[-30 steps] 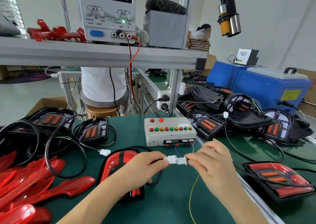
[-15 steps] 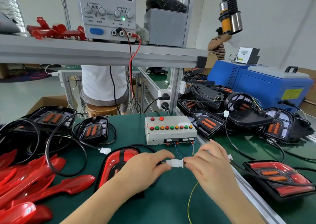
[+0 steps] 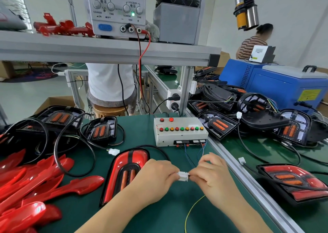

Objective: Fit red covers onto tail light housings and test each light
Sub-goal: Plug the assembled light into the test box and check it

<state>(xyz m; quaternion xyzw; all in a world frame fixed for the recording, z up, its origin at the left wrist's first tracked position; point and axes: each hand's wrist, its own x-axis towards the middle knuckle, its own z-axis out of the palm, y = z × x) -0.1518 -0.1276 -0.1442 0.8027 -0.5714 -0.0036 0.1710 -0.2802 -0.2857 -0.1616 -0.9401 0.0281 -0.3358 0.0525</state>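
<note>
Just in front of the test box (image 3: 179,131), pinching the white connector (image 3: 183,176) from both ends: left hand (image 3: 156,177) fingertips clamped on the lamp's half, right hand (image 3: 213,177) thumb and forefinger on the box lead's half, apparently to mate them for testing. Held low beside the red-covered tail light (image 3: 127,170), face up at the left hand, probably so its cable reaches.

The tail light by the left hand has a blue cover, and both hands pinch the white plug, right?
Not blue. The head view shows the tail light has a red cover. The left hand and right hand do pinch the white plug.
</note>
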